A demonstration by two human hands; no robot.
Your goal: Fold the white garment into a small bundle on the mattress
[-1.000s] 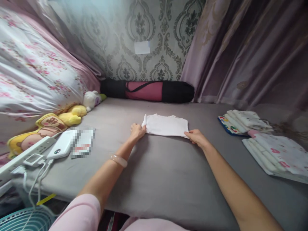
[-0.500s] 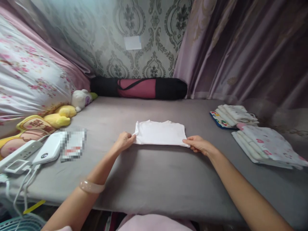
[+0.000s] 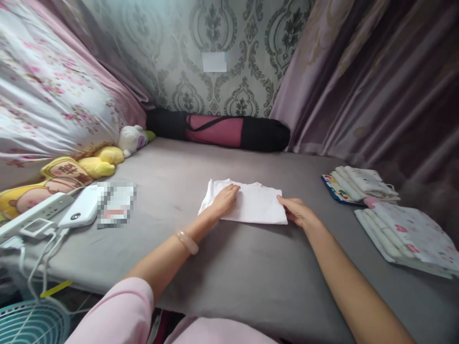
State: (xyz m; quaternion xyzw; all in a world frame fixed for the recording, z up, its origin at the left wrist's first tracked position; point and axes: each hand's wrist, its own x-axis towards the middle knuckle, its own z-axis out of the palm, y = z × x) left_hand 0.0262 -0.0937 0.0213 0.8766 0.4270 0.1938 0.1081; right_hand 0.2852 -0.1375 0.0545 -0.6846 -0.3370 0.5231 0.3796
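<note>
A folded white garment (image 3: 256, 205) lies flat in front of me on the grey bed sheet. My left hand (image 3: 226, 199) rests on top of its left half, fingers stretched and laid against the cloth. At the garment's right edge, my right hand (image 3: 296, 211) pinches the border with the thumb above; its other fingers are partly hidden. The garment's left end spreads out beyond my left wrist, slightly uneven.
Two stacks of folded cloths, a nearer one (image 3: 412, 234) and a farther one (image 3: 362, 184), sit at right. A white power bank (image 3: 81, 206), power strip (image 3: 39, 212) and plush toys (image 3: 102, 162) lie left. A black-and-pink long bag (image 3: 218, 130) lies by the wall.
My left hand has let go of the garment's left edge and moved right onto its top. My right hand still holds the right side, and the view has shifted slightly left.
</note>
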